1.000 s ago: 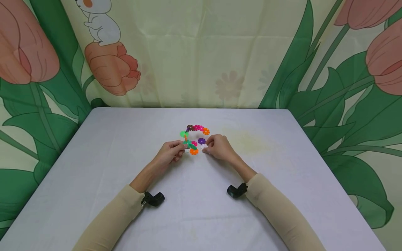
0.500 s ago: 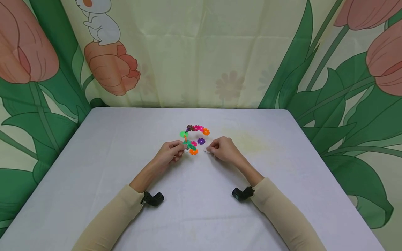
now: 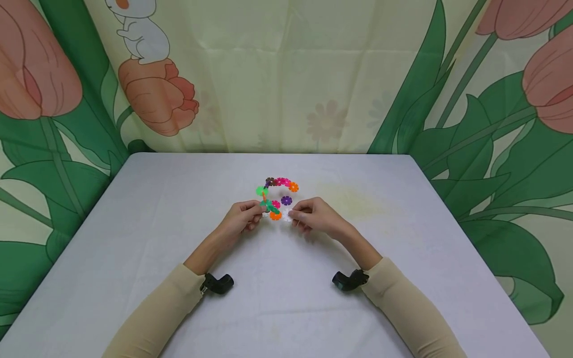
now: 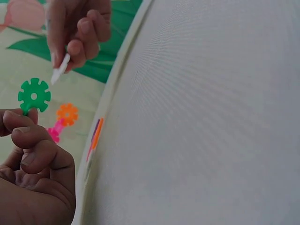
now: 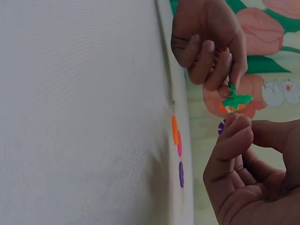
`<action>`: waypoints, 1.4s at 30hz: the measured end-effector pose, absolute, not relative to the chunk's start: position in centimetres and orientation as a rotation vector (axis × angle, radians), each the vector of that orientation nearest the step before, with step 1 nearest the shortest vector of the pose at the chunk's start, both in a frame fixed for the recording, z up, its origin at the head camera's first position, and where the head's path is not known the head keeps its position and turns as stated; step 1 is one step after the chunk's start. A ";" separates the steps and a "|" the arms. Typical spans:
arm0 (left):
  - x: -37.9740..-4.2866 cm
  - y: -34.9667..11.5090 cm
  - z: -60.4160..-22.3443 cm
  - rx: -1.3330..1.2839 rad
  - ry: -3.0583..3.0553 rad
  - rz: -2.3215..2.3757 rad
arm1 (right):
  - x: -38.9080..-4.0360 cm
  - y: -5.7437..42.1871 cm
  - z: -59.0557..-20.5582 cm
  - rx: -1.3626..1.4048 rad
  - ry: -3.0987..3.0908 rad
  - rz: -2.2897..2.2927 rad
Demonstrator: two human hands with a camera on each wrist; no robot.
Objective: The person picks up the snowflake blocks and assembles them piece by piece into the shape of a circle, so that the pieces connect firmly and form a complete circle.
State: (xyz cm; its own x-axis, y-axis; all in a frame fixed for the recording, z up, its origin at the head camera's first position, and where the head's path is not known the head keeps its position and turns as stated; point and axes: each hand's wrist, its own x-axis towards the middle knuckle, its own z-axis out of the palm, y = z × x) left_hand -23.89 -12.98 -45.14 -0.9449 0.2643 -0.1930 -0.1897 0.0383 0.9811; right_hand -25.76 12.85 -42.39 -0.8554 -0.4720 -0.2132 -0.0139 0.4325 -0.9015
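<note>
My left hand (image 3: 241, 218) pinches a green notched snowflake disc (image 4: 34, 95), part of a curved chain of linked discs that reaches back from it. Between the right hand's (image 3: 320, 217) thumb and finger is a white snowflake disc (image 4: 61, 70), seen almost edge-on in the left wrist view. The two hands face each other, the white disc a small gap to the right of the green one in the head view. The chain's far end carries brown, pink (image 3: 282, 182) and orange (image 3: 293, 187) discs; a light green disc (image 3: 261, 191) sits along its left side.
Loose on the white tablecloth (image 3: 268, 298) between the hands lie a purple disc (image 3: 286, 201), a pink disc (image 3: 276, 204) and an orange disc (image 3: 275, 216). A printed curtain (image 3: 286, 99) hangs behind the table.
My right hand first drew back slightly right, then came left again with the white disc, its wrist turned outward. The left hand and the chain have stayed nearly still.
</note>
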 end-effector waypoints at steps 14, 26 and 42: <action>-23.9 -12.8 -45.2 0.072 1.994 1.974 | -25.6 12.6 -41.8 -0.376 2.116 -1.511; -23.7 -12.9 -44.9 0.073 1.982 1.977 | -25.3 12.2 -42.1 -0.394 2.142 -1.461; -23.7 -12.8 -44.9 0.095 1.976 1.971 | -24.9 12.3 -42.1 -0.515 2.145 -1.374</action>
State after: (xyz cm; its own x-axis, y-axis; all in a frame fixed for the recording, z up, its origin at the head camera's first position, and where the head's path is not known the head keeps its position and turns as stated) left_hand -23.66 -12.81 -44.87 -0.9373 0.2886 -0.1954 -0.1947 0.0315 0.9804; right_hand -24.95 12.27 -42.06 -0.7834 -0.5767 -0.2318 -0.0309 0.4085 -0.9122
